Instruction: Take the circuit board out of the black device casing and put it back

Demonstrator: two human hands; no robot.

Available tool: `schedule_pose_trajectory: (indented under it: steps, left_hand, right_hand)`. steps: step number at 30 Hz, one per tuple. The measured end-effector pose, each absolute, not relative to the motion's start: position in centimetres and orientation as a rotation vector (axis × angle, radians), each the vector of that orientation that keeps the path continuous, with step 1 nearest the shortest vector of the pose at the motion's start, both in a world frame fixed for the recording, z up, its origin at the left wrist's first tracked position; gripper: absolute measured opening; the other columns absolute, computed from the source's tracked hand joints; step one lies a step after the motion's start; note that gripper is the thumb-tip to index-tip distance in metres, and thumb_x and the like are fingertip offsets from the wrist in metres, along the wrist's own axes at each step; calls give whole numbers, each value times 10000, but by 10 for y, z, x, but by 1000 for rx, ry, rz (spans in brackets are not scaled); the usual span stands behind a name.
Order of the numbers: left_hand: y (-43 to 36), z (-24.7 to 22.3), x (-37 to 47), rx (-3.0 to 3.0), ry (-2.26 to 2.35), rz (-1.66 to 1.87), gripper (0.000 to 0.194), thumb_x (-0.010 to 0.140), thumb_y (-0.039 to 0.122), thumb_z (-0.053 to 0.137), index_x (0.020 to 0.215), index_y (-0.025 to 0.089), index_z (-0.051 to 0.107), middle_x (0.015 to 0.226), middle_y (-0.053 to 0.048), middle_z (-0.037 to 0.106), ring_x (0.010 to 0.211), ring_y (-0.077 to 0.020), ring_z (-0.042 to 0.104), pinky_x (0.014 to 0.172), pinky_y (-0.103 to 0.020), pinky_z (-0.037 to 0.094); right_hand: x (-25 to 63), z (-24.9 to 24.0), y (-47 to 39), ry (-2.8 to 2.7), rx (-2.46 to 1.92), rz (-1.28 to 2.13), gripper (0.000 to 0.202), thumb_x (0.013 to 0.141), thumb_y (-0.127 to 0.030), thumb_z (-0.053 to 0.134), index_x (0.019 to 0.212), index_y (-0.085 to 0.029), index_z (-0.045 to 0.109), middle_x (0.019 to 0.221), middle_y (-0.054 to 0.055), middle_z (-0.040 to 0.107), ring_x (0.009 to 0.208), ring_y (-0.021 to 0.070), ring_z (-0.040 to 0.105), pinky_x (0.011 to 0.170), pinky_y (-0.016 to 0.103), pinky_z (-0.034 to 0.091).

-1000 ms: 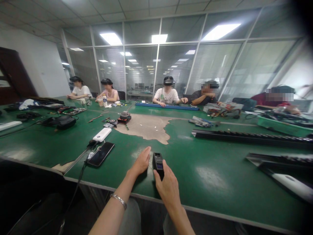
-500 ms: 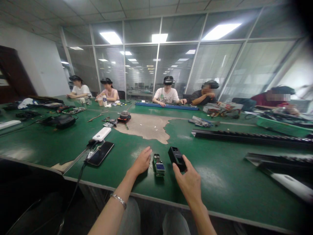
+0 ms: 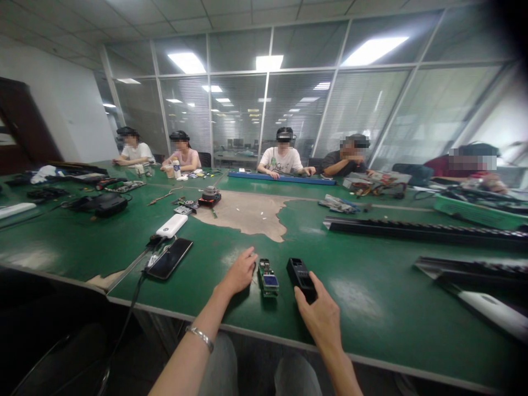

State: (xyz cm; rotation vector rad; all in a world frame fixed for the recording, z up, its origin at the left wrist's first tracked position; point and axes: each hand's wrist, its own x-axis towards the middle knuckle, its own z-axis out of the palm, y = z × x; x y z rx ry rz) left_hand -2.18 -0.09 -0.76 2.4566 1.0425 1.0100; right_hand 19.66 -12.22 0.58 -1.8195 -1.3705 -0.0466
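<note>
A small green circuit board [image 3: 266, 269] with a blue display lies on the table in front of me. To its left rests my left hand [image 3: 240, 270], fingers stretched forward and holding nothing; a silver bracelet circles that wrist. On the board's other side, my right hand [image 3: 324, 311] grips the near end of a black plastic housing [image 3: 298, 270] between thumb and fingers. The housing has openings on its upper face and sits at or just above the tabletop. The right hand's outer fingers are partly hidden.
On the green table [image 3: 371, 324], a phone [image 3: 170, 259] and a white power bank [image 3: 172, 225] with cables lie to the left. Long black rails [image 3: 412, 231] and a green basket [image 3: 478, 213] are at right. Several people sit along the far side.
My right hand has shifted the black housing slightly right and toward me. My left hand and the circuit board stay where they were.
</note>
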Motion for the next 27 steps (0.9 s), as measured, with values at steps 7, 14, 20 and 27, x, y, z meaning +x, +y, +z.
schedule_pose_trajectory:
  steps: [7, 14, 20, 27]
  left_hand:
    - [-3, -5, -21, 2459, 1026, 1002, 344, 928, 168, 398, 1223, 173, 575, 1440, -126, 428, 1331, -240, 410, 1116, -449, 345]
    - [-5, -2, -21, 2488, 1047, 984, 332, 939, 175, 384, 1189, 169, 602, 1420, -129, 452, 1320, -233, 424, 1109, -424, 357]
    - [-4, -5, -21, 2466, 1032, 1002, 341, 937, 166, 383, 1208, 179, 590, 1424, -123, 449, 1321, -232, 424, 1108, -433, 358]
    - [-3, -8, -22, 2404, 1019, 1010, 390, 930, 156, 381, 1294, 200, 512, 1452, -108, 416, 1355, -213, 374, 1126, -433, 334]
  right_hand:
    - [199, 0, -122, -1430, -1774, -125, 641, 810, -442, 514, 1324, -61, 475, 1268, 187, 576, 1144, 300, 560, 988, 443, 429]
    - [196, 0, -123, -1404, -1773, -141, 715, 823, -492, 508, 1373, -46, 408, 1327, 204, 527, 1204, 316, 519, 1005, 451, 414]
    - [188, 17, -126, -1376, -1797, -59, 634, 840, -506, 484, 1307, -77, 507, 1237, 185, 603, 1104, 311, 592, 958, 446, 447]
    - [147, 56, -128, -1406, -1655, 7, 607, 839, -499, 514, 1322, -131, 502, 1257, 149, 601, 1112, 262, 596, 956, 389, 459]
